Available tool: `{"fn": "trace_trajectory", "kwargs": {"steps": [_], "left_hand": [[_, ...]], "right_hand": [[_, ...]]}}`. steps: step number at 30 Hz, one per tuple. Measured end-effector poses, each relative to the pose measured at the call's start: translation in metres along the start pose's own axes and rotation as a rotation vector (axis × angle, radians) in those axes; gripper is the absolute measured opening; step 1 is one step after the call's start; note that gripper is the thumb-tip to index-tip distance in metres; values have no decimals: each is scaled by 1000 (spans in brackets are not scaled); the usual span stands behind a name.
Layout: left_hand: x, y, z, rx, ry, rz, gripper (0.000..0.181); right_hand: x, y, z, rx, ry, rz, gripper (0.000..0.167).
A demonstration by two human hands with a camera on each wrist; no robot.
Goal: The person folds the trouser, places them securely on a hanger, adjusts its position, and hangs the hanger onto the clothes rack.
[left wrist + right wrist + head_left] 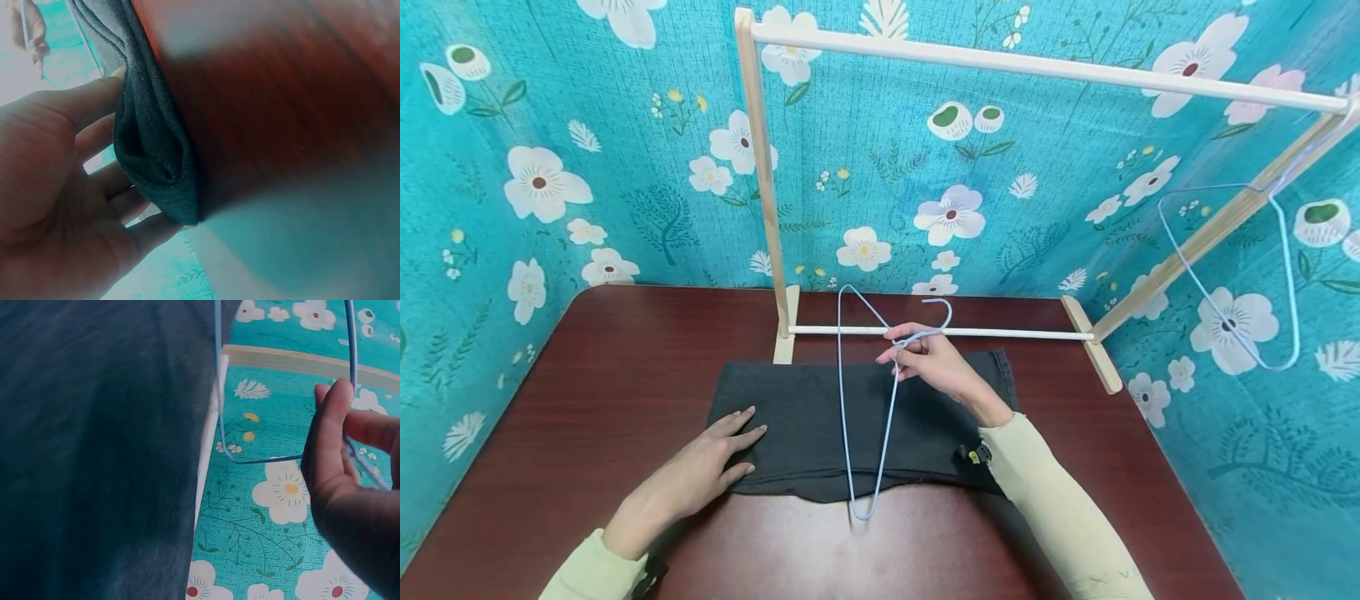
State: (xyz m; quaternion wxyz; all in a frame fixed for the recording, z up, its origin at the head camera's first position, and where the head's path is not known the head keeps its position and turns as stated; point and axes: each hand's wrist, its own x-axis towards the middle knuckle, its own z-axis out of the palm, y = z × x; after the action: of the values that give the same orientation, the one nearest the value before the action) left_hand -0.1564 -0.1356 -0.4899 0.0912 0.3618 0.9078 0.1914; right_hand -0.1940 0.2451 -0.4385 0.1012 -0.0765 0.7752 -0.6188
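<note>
A dark folded garment (797,425) lies flat across the table, its layered folds showing at the end in the left wrist view. My left hand (688,475) rests on the garment's left end with fingers spread. Above the garment's middle, my right hand (934,362) pinches a light blue wire hanger (844,400) at the neck just below the hook. The hanger is turned on its side, its hook toward the back right and its narrow loop hanging toward the near edge of the cloth. In the right wrist view, fingers (334,431) and thumb close on the wire.
Behind the garment stands a wooden rack (762,167) with a white top bar (1045,68) and a low white rod (1015,334). Another blue hanger (1292,283) hangs at the rack's right end. Floral cloth (662,183) surrounds the reddish-brown table (610,367).
</note>
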Motion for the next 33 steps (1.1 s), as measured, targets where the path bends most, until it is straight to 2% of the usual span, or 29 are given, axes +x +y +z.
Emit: {"fn": "trace_trajectory", "kwargs": {"steps": [7,14,22,33], "left_hand": [[-1,2,-1,10,-8,-9,55],[0,2,1,14,-4,-1,55],[-1,2,2,14,1,0,54],[-1,2,2,11,16,6,53]], "right_hand": [[-5,7,2,22,113,-3,33],[-9,12,-3,101,186,-3,27],[-14,15,-6,126,153,8,31],[-13,20,10,133,86,29,27]]}}
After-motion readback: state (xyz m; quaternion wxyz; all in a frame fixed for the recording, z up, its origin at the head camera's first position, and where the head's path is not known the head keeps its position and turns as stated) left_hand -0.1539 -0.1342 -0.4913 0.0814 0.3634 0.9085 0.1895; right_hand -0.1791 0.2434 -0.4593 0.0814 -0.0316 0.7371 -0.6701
